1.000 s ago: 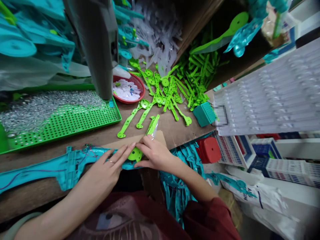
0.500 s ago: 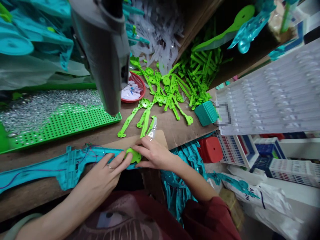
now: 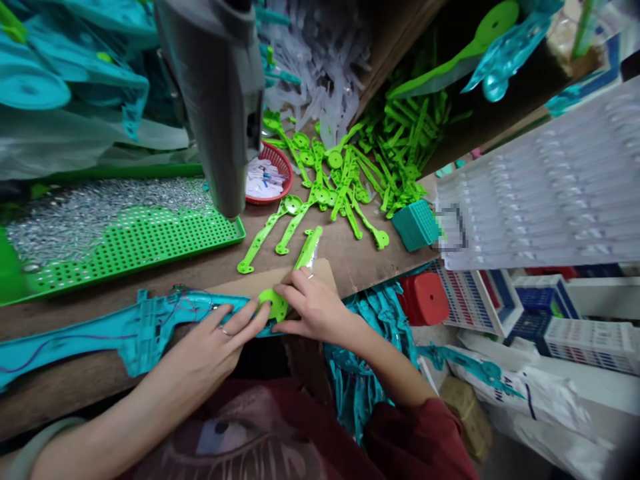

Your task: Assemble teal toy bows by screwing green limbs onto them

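A bright green plastic arm-shaped part (image 3: 273, 305) with a round end lies at the right end of a long teal plastic shell (image 3: 145, 333). My left hand (image 3: 227, 340), wearing a ring, presses its fingers together at the left edge of the round end and on the shell. Bunched around the green part's right side are the fingers of my right hand (image 3: 315, 308), hiding its middle. Beyond them the narrow green end sticks out with a clear plastic strip (image 3: 314, 253) along its edge. Thin wires (image 3: 183, 303) run inside the shell.
A grey tool body (image 3: 215, 100) hangs above the bench. Left stands a green tray (image 3: 195, 233) of screws; behind are a red basket (image 3: 287, 183) and loose green parts (image 3: 320, 193). A teal block (image 3: 415, 225) sits by the right edge, a red stool (image 3: 425, 299) below.
The green part's narrow end has swung slightly right, together with the clear strip. Both hands have stayed almost in place, and the view has shifted slightly.
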Demonstrator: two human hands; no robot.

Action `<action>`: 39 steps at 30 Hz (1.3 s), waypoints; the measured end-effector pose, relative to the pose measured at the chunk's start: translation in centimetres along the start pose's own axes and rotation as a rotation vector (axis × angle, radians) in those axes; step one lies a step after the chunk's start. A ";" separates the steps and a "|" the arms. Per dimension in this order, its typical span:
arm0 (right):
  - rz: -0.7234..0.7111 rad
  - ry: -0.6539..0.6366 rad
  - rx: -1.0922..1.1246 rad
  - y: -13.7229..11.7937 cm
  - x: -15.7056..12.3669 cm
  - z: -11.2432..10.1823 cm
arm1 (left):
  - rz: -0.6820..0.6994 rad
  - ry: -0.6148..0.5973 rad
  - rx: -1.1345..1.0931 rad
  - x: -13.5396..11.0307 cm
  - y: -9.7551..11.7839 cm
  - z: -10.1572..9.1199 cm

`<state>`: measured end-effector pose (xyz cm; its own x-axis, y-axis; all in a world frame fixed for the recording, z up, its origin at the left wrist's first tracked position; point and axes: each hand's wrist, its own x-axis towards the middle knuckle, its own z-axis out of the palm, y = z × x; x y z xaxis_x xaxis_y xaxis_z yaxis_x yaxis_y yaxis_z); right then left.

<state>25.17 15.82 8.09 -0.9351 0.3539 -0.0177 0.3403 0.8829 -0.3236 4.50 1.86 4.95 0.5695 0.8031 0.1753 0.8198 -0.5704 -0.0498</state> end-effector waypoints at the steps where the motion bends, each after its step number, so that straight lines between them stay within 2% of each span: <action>1: -0.004 -0.007 0.013 0.0 0.0 0.0 | 0.001 -0.004 0.005 0.0 0.0 -0.1; 8: 0.007 -0.023 0.032 -0.1 0.3 0.4 | 0.041 -0.040 -0.005 0.3 -0.3 -0.3; 11: 0.015 -0.047 0.114 0.5 0.1 0.2 | 0.090 -0.061 -0.015 0.5 -0.3 -0.2; 14: 0.059 0.022 0.177 1.4 -0.4 -0.5 | 0.119 -0.047 0.009 0.7 -0.4 -0.1; 16: 0.037 0.049 0.146 1.7 -0.6 -1.0 | 0.125 -0.051 0.025 0.8 -0.4 -0.1; 20: -0.111 -0.070 0.087 1.5 0.0 -1.3 | 0.104 -0.046 -0.017 0.6 -0.8 -0.2; 26: -0.118 -0.121 0.135 1.3 1.2 -1.0 | 0.003 -0.034 -0.072 0.0 -0.8 -0.2; 32: -0.085 -0.132 0.131 1.7 1.4 -0.1 | 0.065 -0.036 -0.120 0.2 -0.6 -0.2; 35: -0.118 -0.133 0.186 1.8 0.9 0.1 | 0.103 -0.030 -0.092 0.4 -0.6 -0.4; 37: -0.086 -0.053 0.308 2.5 0.3 0.2 | 0.132 -0.042 -0.044 0.5 -0.6 -0.4; 38: 0.008 0.055 0.371 3.1 0.0 0.2 | 0.141 -0.050 -0.028 0.4 -0.6 -0.4; 39: 0.161 0.196 0.428 3.8 -0.1 0.2 | 0.145 -0.059 -0.022 0.4 -0.6 -0.4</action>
<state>26.52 19.09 6.63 -0.8237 0.5633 0.0652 0.3696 0.6205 -0.6916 4.23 2.44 5.45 0.6846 0.7206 0.1097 0.7278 -0.6840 -0.0484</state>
